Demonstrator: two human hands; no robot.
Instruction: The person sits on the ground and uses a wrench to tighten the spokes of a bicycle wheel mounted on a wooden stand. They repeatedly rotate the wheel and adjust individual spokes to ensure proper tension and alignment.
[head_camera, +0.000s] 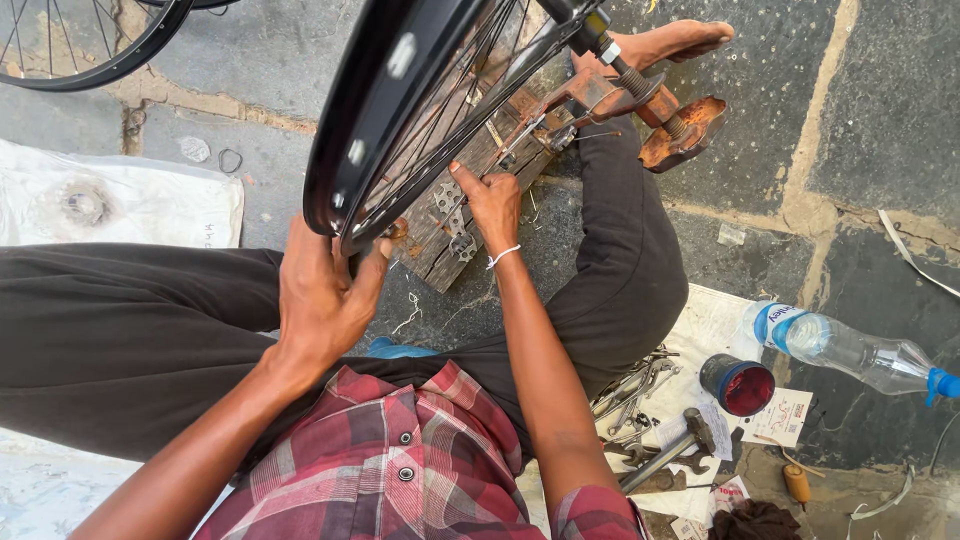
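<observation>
Black metal spoked bicycle wheel rim sits mounted on a rusty truing stand, over the seated person's lap. Left hand clamps the rim edge; right hand pinches in at the spokes. Rim looks stiff, light; spokes thin, bendable, so hold the rim. Clear plastic bottle lies capped, nearly empty; small dark tin is open, with red inside.

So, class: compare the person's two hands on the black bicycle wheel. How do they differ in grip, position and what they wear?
The left hand wraps the black wheel rim in a full grip; the right hand only reaches its fingers in among the spokes. The left hand sits nearer the body, the right further out, over the wooden block. The right wrist wears a white band; the left wrist is bare. Both work the same wheel.
</observation>
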